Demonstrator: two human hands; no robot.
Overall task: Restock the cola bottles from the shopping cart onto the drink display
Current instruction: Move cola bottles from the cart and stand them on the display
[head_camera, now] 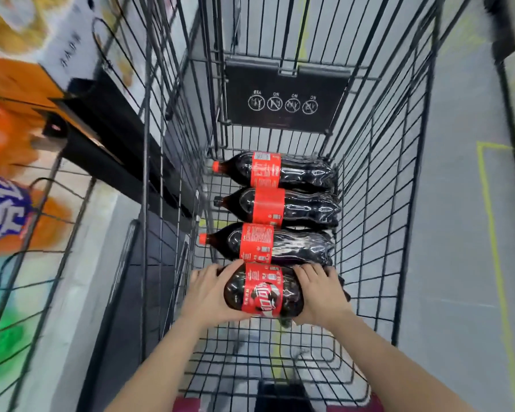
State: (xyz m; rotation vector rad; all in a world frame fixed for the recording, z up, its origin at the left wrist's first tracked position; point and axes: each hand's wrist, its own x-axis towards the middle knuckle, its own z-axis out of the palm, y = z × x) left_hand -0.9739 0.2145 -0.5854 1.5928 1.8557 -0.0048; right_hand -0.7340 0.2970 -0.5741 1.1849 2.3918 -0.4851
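Several large cola bottles with red labels lie on their sides in the black wire shopping cart [378, 203], caps pointing left. The nearest cola bottle [263, 291] is held between both hands: my left hand [213, 292] wraps its neck end and my right hand [320, 292] grips its base end. Beyond it lie three more bottles: one [268, 243] just behind, a middle one [280, 207], and the farthest one [275, 170]. The drink display [18, 162] with orange packaging stands blurred at the left.
A black child-seat flap with warning icons [284, 98] closes the cart's far end. A wire rack [30, 263] and a dark shelf edge [107, 144] flank the cart's left side. Grey floor with a yellow line [491, 233] lies to the right.
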